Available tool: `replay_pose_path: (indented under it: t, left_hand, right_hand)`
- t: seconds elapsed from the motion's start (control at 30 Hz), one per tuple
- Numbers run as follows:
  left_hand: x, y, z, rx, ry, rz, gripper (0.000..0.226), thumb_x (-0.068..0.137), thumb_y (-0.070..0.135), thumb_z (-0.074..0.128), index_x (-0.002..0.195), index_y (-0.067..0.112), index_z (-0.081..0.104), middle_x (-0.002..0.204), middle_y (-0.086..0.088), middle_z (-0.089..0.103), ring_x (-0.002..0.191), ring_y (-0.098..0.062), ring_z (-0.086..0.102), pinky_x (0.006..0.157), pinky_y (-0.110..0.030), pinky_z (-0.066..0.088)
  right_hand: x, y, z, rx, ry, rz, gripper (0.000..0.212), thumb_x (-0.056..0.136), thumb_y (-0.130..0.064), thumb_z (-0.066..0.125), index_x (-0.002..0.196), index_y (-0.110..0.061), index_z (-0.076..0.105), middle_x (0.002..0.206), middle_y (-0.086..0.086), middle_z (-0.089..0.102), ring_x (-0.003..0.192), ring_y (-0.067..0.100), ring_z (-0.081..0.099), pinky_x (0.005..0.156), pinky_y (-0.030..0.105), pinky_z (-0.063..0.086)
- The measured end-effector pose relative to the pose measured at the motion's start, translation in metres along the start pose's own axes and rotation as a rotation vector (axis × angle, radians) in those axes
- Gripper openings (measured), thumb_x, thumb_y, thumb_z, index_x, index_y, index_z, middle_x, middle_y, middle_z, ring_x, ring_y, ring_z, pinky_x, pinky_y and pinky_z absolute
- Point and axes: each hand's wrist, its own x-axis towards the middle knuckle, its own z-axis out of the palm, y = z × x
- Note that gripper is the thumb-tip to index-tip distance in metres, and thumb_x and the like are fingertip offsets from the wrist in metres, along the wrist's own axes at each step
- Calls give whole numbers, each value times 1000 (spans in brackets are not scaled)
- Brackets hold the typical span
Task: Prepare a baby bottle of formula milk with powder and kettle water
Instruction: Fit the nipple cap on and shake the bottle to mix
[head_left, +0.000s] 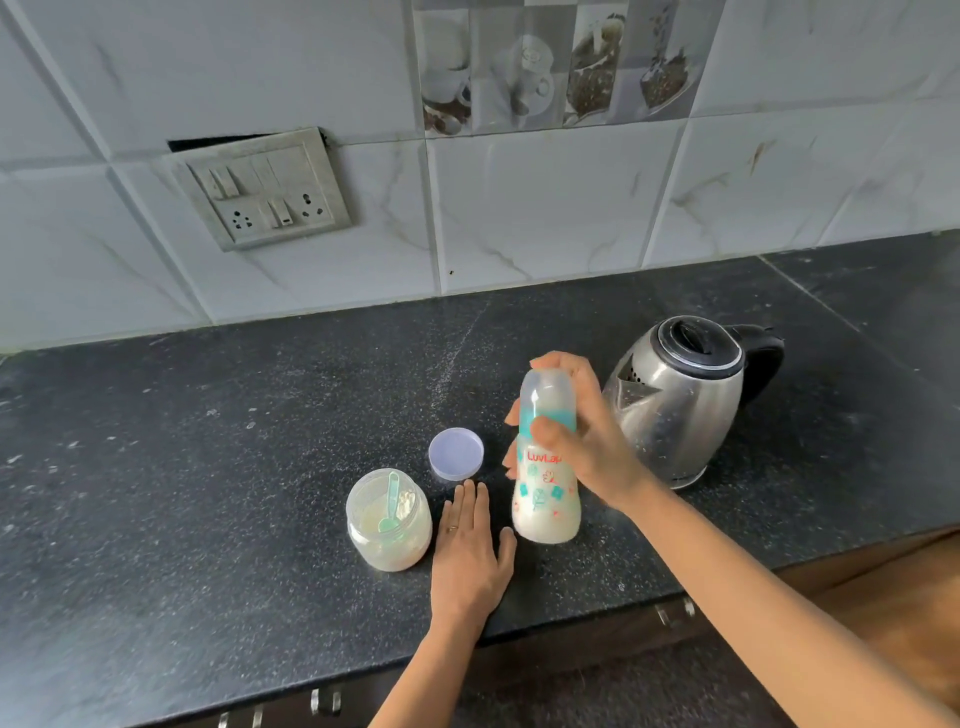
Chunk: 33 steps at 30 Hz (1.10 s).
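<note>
Just right of centre in the frame, the clear plastic baby bottle with a teal collar and a pink-and-teal print (545, 499) stands nearly upright. Its long axis is vertical with a slight lean toward the upper left, and a translucent dome cap sits on top. White milky liquid fills its lower body.

The right hand (587, 441) reaches in from the lower right and grips the bottle at the collar, thumb across the front and fingers (513, 413) curled round the far side. I cannot tell whether the base rests on the black speckled stone bench (208, 441) or hangs just above it.

The left hand (470, 551) lies flat on the bench with its fingers straight and together. It sits between the bottle's base and the squat clear plastic jar of pale powder (388, 540), in which a small teal plastic scoop (390, 506) stands. The jar's round lilac plastic lid (456, 453) lies apart, just above the left hand. The brushed steel kettle with black lid and handle (680, 400) sits behind the right hand, near it but not touching.

With the bottle capped and its contents milky, the step in hand looks like mixing. The right hand has the hold, so a shake would run along that upright axis. The smooth plastic calls for a firm grip.
</note>
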Motion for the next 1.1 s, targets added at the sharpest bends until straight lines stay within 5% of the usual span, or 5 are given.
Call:
replay_pose_path:
  t: [0.17, 0.63, 0.8, 0.97, 1.1]
  left_hand:
    - [1, 2, -1, 14, -34, -14, 66, 92, 44, 30, 145, 5, 38, 151, -13, 36, 141, -24, 30, 116, -38, 10]
    - [1, -1, 0, 3, -27, -6, 68, 92, 46, 28, 149, 7, 30, 155, -11, 29, 145, -21, 20, 117, -32, 5]
    - [2, 0, -1, -16, -39, -13, 70, 92, 47, 24, 150, 7, 28, 156, -11, 25, 146, -19, 16, 118, -30, 2]
    - [2, 0, 0, -32, -15, -8, 67, 92, 43, 36, 147, 5, 32, 152, -14, 33, 143, -25, 26, 118, -35, 11]
    - [2, 1, -1, -25, -33, -18, 70, 91, 46, 24, 149, 7, 27, 156, -11, 26, 146, -19, 16, 118, -30, 3]
  right_hand:
    - [23, -8, -2, 370, 453, -48, 40, 95, -16, 51, 130, -28, 35, 94, 15, 56, 68, 33, 65, 64, 47, 56]
    - [17, 4, -6, -30, -12, 5, 48, 80, -18, 65, 121, -25, 41, 94, 22, 57, 63, 37, 63, 60, 47, 54]
    - [37, -2, -5, 349, 437, -41, 42, 89, -20, 57, 125, -29, 37, 93, 15, 57, 66, 34, 63, 67, 51, 53]
    - [19, 8, 0, -128, -170, -15, 52, 79, -16, 66, 123, -19, 38, 96, 24, 56, 71, 26, 65, 62, 41, 55]
    - [35, 1, -1, 211, 358, -4, 49, 85, -18, 61, 127, -22, 35, 93, 17, 56, 66, 36, 64, 65, 47, 55]
